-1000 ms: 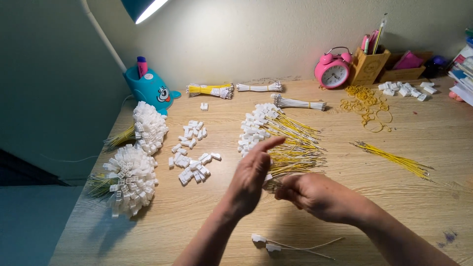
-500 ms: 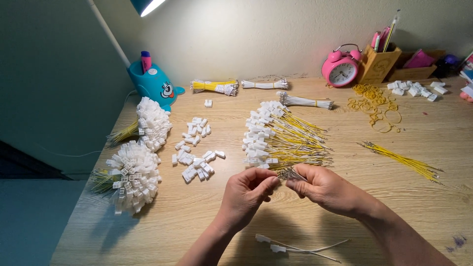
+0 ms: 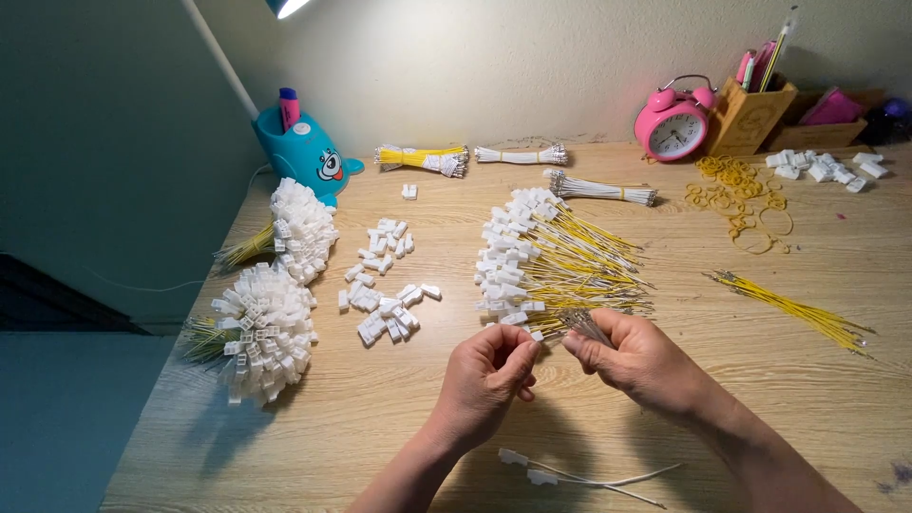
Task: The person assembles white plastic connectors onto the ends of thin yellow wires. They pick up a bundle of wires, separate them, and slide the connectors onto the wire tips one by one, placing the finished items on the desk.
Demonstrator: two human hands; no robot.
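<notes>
Low over the wooden desk [image 3: 836, 399], the left hand [image 3: 489, 380] pinches a small white connector [image 3: 525, 334] in its fingertip grip, while the right hand [image 3: 641, 359] clenches a bunch of thin wire ends [image 3: 584, 325] — both just beside the pile of yellow wires with white connectors [image 3: 551, 261].

lamp [image 3: 285, 8]: head cut off by top edge
left hand [image 3: 486, 375]: fingertips' contents too small to tell
books [image 3: 893, 119]: cropped at right edge
</notes>
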